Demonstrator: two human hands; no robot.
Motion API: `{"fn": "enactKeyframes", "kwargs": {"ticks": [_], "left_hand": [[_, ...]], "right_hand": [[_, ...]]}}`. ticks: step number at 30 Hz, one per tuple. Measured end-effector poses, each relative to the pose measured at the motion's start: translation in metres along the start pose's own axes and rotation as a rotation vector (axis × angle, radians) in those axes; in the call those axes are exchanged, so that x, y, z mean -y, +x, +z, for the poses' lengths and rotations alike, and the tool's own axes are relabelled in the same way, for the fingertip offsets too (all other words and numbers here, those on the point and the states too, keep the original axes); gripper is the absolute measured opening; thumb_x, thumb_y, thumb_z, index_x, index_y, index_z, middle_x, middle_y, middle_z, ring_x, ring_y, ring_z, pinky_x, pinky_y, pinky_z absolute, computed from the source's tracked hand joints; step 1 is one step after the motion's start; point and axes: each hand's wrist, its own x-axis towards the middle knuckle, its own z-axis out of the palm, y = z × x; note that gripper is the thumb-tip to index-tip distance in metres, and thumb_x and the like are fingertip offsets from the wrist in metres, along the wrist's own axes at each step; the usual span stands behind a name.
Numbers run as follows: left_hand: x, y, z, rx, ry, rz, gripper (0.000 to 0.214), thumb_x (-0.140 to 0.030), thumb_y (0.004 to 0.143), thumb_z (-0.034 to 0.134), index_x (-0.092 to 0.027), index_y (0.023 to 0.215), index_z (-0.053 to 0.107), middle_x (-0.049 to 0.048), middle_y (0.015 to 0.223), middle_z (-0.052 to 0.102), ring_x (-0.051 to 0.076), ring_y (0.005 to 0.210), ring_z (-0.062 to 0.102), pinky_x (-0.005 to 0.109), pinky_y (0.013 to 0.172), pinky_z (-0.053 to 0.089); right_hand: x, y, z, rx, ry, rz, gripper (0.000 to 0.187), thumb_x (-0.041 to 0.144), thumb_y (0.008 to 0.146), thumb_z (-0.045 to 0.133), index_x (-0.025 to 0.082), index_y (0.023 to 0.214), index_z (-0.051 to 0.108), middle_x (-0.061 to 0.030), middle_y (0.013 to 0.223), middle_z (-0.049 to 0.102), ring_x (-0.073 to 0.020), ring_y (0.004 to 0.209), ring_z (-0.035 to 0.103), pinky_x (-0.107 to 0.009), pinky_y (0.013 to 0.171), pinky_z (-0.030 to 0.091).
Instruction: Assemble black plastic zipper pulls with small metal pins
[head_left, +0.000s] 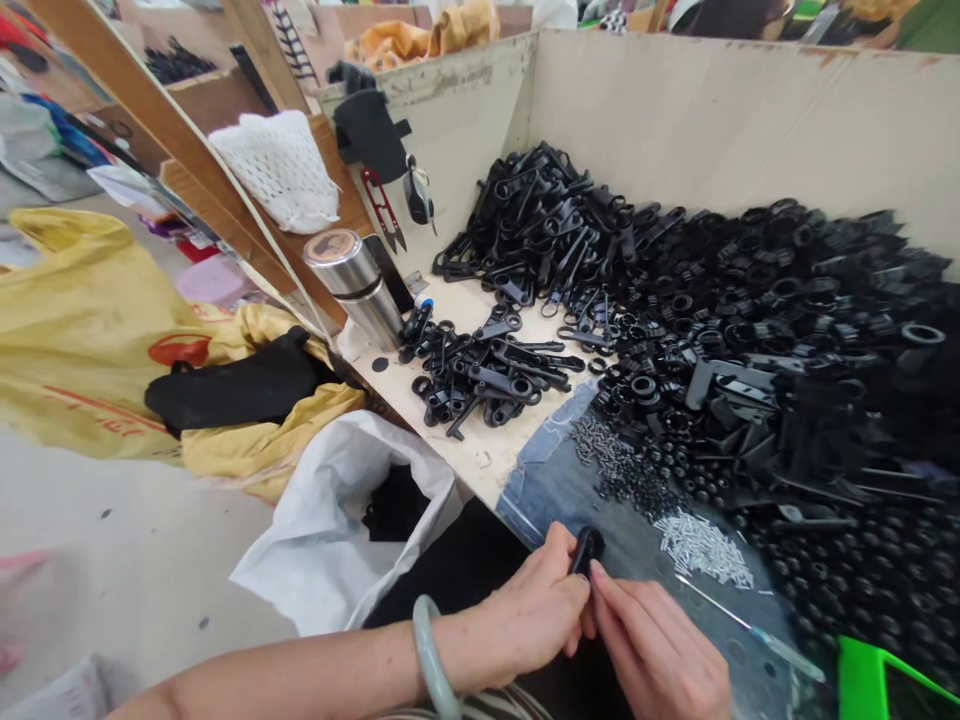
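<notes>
My left hand [534, 612], with a pale green bangle on its wrist, pinches a small black plastic part [587, 548] at the table's near edge. My right hand [654, 645] meets it from the right, its fingertips closed on the same part. They work over a patch of blue denim cloth [551, 480]. A small heap of short silver pins [701, 545] lies just right of the hands, and tiny black rings [622, 465] are scattered above.
Heaps of black plastic parts [787, 340] fill the boxed-in table [480, 450] up to its cardboard wall. A steel flask [354, 285] leans at the left. A thin tool [750, 628] and green tray [885, 685] lie right. A white bag [322, 530] hangs below.
</notes>
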Motion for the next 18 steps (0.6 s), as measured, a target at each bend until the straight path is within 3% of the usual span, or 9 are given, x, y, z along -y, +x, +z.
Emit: {"fn": "enactKeyframes", "kwargs": {"ticks": [7, 18], "left_hand": [[-0.015, -0.006, -0.006, 0.029, 0.086, -0.016, 0.013, -0.015, 0.086, 0.040, -0.025, 0.094, 0.037, -0.0068, 0.067, 0.054, 0.010, 0.050, 0.046, 0.025, 0.054, 0.040], [-0.014, -0.002, -0.011, 0.066, 0.158, -0.001, 0.011, -0.019, 0.088, 0.040, -0.026, 0.094, 0.035, -0.0054, 0.068, 0.055, 0.013, 0.051, 0.047, 0.029, 0.056, 0.037]], "right_hand": [[-0.002, 0.005, -0.003, 0.011, -0.034, -0.022, 0.022, 0.012, 0.103, 0.051, 0.012, 0.121, 0.063, -0.0076, 0.097, 0.073, -0.0153, 0.086, 0.070, -0.028, 0.089, 0.050], [0.003, 0.031, -0.012, 0.040, -0.063, 0.029, 0.022, 0.020, 0.107, 0.043, 0.019, 0.100, 0.064, -0.0006, 0.077, 0.065, -0.0141, 0.067, 0.063, -0.028, 0.073, 0.047]]}}
